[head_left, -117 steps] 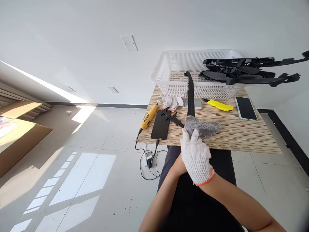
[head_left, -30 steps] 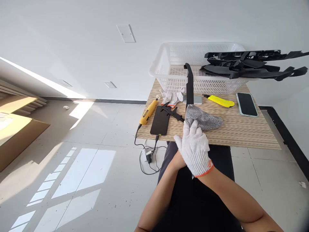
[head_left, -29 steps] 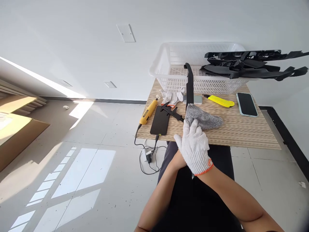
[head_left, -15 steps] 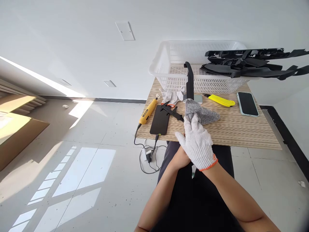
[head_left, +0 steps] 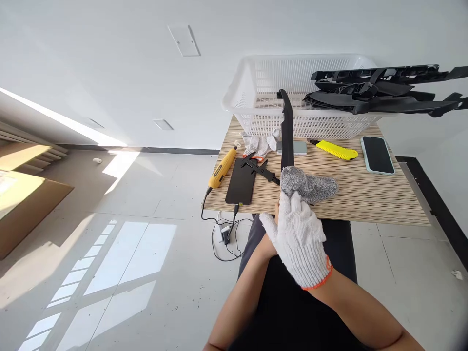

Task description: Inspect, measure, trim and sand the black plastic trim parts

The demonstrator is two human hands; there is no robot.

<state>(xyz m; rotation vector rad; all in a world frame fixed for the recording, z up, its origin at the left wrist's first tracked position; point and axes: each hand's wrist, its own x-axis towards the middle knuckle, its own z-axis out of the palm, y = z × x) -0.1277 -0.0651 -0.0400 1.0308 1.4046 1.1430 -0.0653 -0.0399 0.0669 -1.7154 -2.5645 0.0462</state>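
Black strip (head_left: 287, 139), one, long, slightly curved: standing away from the wearer, far end before the white basket (head_left: 265, 123), near end hidden beneath cloth and hands. Grey cloth (head_left: 309, 186), one: bunched against the strip, loose tail to the right, over the worktop (head_left: 383, 200). Right hand (head_left: 300, 239), in white glove with orange cuff: fingers laid on the cloth, thumb spread clear; whether it grips cannot be told. Left hand (head_left: 269, 243), bare: mostly under the right, state and hold not visible. Step in hand, as judged: rubbing the strip with the cloth. Good practice: steady the hidden near end, keep the cloth snug round the edges, use even strokes lengthwise, ease pressure at the curved tip, and hold the loose tail clear of the calipers (head_left: 259, 169) and yellow cutter (head_left: 338, 150).
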